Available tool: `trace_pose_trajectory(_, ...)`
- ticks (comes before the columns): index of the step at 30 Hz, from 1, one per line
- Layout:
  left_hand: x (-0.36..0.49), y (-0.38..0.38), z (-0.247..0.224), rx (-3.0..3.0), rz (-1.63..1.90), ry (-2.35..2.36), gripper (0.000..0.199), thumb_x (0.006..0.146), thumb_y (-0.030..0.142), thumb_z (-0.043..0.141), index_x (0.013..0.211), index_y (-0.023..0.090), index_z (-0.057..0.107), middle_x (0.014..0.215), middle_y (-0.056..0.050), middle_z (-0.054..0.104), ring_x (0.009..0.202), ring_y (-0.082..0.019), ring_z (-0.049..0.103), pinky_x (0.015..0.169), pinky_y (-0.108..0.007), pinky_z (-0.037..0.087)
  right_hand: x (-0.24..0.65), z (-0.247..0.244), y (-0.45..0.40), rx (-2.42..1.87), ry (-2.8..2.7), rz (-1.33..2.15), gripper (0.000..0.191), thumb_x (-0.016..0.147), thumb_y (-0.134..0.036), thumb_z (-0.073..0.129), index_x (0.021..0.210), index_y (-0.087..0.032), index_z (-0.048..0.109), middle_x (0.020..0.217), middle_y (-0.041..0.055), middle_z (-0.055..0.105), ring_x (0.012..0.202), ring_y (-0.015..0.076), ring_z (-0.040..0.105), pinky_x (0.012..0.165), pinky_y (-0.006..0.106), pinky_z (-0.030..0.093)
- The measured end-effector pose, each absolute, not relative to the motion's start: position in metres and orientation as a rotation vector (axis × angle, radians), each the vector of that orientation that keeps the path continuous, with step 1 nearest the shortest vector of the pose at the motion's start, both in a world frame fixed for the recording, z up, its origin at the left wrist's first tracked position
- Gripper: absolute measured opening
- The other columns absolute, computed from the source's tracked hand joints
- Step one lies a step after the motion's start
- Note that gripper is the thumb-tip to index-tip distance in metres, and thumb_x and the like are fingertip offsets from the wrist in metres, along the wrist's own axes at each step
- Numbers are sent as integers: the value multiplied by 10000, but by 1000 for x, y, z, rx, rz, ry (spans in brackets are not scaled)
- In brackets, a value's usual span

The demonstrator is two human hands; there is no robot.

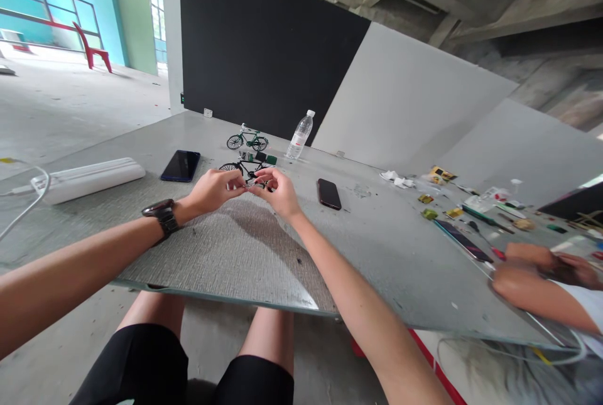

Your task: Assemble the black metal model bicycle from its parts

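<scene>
My left hand (219, 189), with a dark watch on its wrist, has its thumb and fingers pinched together. Facing it, my right hand (279, 191) is closed in a pinch too, the fingertips of both almost meeting. Whatever small piece lies between them is too tiny to make out. Right behind the fingertips is a black model bicycle (242, 167), its rear part mostly hidden by my right hand. Just beyond it lie small green and black parts (260, 157). Farther back, a green model bicycle (247, 139) stands upright on the table.
A dark phone (181, 166) and a white power strip (89, 180) lie left; another phone (328, 194) lies right. A plastic bottle (300, 135) stands by the black partition (268, 41). Another person's arm (532, 279) rests at the far right, near scattered small items.
</scene>
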State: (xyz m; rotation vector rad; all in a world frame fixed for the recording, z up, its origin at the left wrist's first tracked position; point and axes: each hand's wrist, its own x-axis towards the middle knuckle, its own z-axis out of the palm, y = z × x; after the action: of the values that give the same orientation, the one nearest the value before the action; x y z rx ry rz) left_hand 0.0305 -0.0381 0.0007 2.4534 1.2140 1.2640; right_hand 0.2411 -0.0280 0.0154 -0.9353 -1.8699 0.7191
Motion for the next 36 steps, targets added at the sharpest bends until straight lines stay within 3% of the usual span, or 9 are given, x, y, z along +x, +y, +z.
trace_pose_trajectory(8, 33, -42, 1, 2492, 1275, 1233, 375, 918, 519, 624, 730, 196, 600, 690, -2, 664, 607, -121, 561, 588, -248, 386, 236, 17, -36, -955, -1885, 600, 435, 785, -500, 785, 1064, -247, 567, 948, 38, 719, 711, 156, 568, 713, 338, 489)
trace_pose_trajectory(17, 34, -42, 1, 2470, 1221, 1257, 313, 913, 460, 653, 746, 198, 607, 699, 3, 670, 605, -127, 563, 584, -254, 371, 237, 21, -38, -949, -1935, 618, 435, 792, -535, 759, 1045, -248, 553, 909, 29, 699, 688, 152, 552, 666, 313, 458)
trace_pose_trajectory(21, 36, -42, 2, 2400, 1219, 1291, 263, 898, 442, 672, 799, 202, 635, 709, -6, 685, 622, -141, 584, 607, -265, 394, 258, 37, -26, -959, -2022, 524, 362, 888, -575, 624, 979, -225, 625, 905, 49, 689, 742, 167, 590, 649, 297, 444)
trace_pose_trajectory(27, 34, -38, 1, 2402, 1254, 1297, 238, 908, 424, 657, 837, 197, 660, 712, -15, 689, 630, -145, 599, 606, -268, 407, 325, 53, -2, -1455, -2246, 245, 296, 857, -498, 690, 845, -202, 700, 825, 49, 705, 733, 173, 605, 676, 295, 424)
trace_pose_trajectory(31, 34, -37, 0, 2398, 1255, 1278, 235, 903, 419, 665, 848, 191, 672, 737, -15, 703, 642, -142, 606, 633, -264, 431, 342, 44, 5, -1722, -2424, 469, 291, 764, -462, 801, 849, -191, 734, 887, 69, 754, 783, 183, 663, 674, 269, 450)
trace_pose_trajectory(36, 35, -38, 2, 2387, 1248, 1265, 231, 901, 402, 677, 839, 179, 673, 748, -17, 710, 651, -141, 614, 641, -258, 436, 337, 37, 6, -1802, -2471, 559, 210, 810, -393, 776, 839, -187, 751, 890, 61, 774, 793, 183, 680, 664, 255, 459)
